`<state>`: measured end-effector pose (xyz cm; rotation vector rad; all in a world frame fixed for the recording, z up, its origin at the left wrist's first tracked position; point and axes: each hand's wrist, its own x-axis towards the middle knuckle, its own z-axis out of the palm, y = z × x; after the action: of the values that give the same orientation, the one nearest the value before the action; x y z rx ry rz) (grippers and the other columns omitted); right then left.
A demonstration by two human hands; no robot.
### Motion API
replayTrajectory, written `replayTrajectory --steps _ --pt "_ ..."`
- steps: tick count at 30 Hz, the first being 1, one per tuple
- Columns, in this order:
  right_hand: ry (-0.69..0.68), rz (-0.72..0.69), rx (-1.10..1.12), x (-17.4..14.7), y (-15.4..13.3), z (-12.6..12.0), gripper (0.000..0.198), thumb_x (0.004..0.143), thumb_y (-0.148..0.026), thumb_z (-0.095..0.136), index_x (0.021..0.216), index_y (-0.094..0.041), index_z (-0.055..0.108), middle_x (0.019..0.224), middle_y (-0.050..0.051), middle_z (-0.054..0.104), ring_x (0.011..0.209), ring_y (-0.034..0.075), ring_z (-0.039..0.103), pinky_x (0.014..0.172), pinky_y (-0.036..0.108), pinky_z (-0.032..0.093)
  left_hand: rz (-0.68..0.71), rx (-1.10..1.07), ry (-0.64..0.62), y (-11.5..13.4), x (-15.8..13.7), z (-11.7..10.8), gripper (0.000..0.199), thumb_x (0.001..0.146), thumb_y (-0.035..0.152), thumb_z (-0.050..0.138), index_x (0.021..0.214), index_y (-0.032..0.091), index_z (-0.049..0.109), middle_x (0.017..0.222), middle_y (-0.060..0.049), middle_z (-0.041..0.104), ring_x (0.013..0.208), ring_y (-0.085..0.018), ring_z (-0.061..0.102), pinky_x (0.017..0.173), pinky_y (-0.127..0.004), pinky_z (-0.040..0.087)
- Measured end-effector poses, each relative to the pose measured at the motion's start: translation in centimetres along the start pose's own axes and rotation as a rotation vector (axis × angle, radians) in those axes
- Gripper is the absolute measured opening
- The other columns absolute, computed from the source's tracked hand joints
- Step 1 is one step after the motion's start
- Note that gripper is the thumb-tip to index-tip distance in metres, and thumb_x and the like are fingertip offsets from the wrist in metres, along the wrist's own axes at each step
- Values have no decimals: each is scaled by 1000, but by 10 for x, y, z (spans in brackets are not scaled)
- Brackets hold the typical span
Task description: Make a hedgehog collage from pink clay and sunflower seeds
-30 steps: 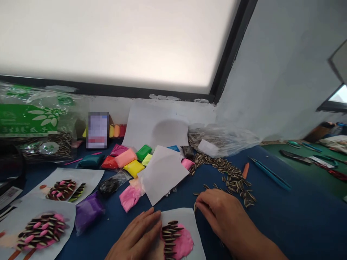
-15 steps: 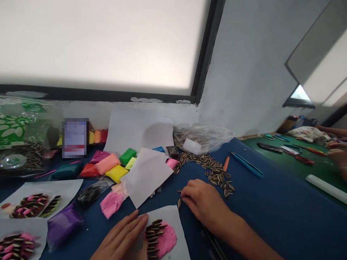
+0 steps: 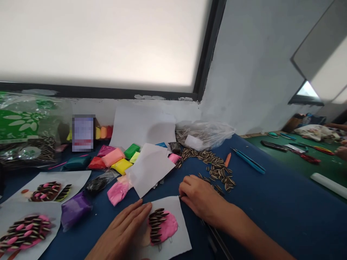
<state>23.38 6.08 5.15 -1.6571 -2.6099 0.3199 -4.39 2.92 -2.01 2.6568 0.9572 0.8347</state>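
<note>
My left hand (image 3: 126, 225) lies flat with its fingers stretched over the left side of a white sheet (image 3: 180, 242). On that sheet is a pink clay shape (image 3: 169, 227) with rows of sunflower seeds (image 3: 155, 227) pressed into its left part, and pencil lines below it. My right hand (image 3: 199, 198) rests just off the sheet's upper right corner, thumb and fingers closed together. A dark tip of a sunflower seed (image 3: 180, 197) shows at these fingertips; the rest is hidden. Beyond this hand spreads a heap of loose sunflower seeds (image 3: 214, 162).
Packets of coloured clay (image 3: 112, 157), a loose white paper (image 3: 153, 166) and a purple packet (image 3: 76, 209) lie left. Two seed-and-clay pictures (image 3: 29, 231) are at far left. Blue tweezers (image 3: 249, 161) and an orange stick (image 3: 227, 159) lie right. A person's hand (image 3: 341, 151) shows at the far right.
The view has shifted, so the table's things sit further right and higher. My right fingertips have come onto a loose seed by the sheet's corner. My left hand stays on the sheet.
</note>
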Motion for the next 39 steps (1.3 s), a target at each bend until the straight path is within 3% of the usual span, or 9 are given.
replayTrajectory --steps 6,16,24,28,30,32,35,39 --pt "58 55 -23 -5 -5 -4 16 95 -3 58 99 -15 67 92 5 68 86 20 61 77 31 43 -4 -27 -1 0 0 -1 63 104 51 53 160 30 33 152 -8 58 136 -35 57 106 -47 53" --pt "37 128 -17 -3 -3 1 18 91 -4 61 95 -15 74 95 8 70 91 23 64 83 33 46 -60 -87 -75 -1 -4 -1 79 96 39 69 162 35 25 158 -5 51 142 -34 50 113 -48 47" --pt "47 136 -5 -2 -2 -3 27 100 -7 55 108 -20 77 98 8 68 93 23 63 76 32 45 -61 -86 -84 2 -3 -6 85 90 29 72 161 34 26 159 -5 50 143 -34 48 113 -47 46" --pt "72 59 93 -12 -14 -8 33 101 -6 51 118 -24 73 98 6 62 78 17 61 68 28 43 -71 -96 -93 2 -3 -5 86 90 30 74 161 35 26 158 -5 51 143 -33 49 113 -47 46" --pt "76 -48 195 -18 -23 -5 39 95 0 52 118 -24 73 96 5 61 78 17 61 68 27 44 -76 -99 -95 1 -3 -4 86 90 32 75 161 36 26 158 -5 52 142 -34 49 113 -48 47" --pt "91 -80 274 -23 -29 0 33 96 -2 53 118 -20 69 96 5 65 82 18 63 71 28 47 -76 -104 -92 1 -2 -4 87 90 33 75 162 36 25 158 -5 52 142 -34 49 112 -48 48" --pt "113 -89 327 -27 -34 8 11 97 -10 59 96 -16 68 90 5 69 79 18 65 70 29 46 -58 -101 -82 1 -1 -5 88 91 37 76 162 36 24 158 -5 52 142 -34 50 112 -47 48" --pt "64 -172 289 -26 -33 12 14 96 -10 56 90 -15 68 89 7 70 76 18 66 65 28 44 -50 -93 -71 2 0 -7 83 96 47 72 163 35 24 157 -5 52 141 -33 51 113 -46 48"
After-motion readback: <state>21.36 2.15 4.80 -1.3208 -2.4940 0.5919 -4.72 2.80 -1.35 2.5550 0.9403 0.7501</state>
